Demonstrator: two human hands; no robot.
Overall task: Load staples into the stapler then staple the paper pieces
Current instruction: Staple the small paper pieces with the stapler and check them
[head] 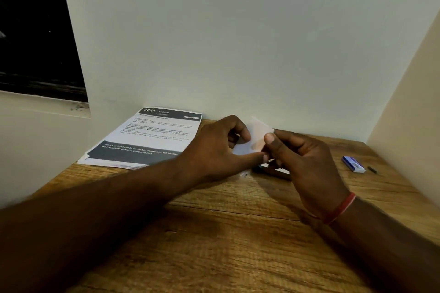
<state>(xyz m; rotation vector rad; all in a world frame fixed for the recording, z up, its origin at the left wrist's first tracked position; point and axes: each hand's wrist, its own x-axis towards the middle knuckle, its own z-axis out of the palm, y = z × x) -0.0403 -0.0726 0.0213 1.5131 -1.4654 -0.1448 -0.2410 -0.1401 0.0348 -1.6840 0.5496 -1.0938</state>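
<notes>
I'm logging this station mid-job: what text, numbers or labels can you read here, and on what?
On the printed sheet at the back left of the table:
"2641"
"KITCHEN"
"Drinks or ingredients on kitchen countertop, refrigerator" with the end hidden by the left hand
"with available space in compartments"
The heading and body text: too blurred to read.
Small blue box: print too small to read.
Paper pieces in the hands: no text visible.

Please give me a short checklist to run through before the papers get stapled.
1. Papers held: ok, pinched between left hand and right hand.
2. Edges aligned: cannot tell, blurred.
3. Stapler in reach: ok, dark object on the table under the hands, mostly hidden.
4. Staples loaded: cannot tell.
5. Staple box nearby: ok, right of the hands.
6. Free hand for the stapler: not ok, both are busy.
</notes>
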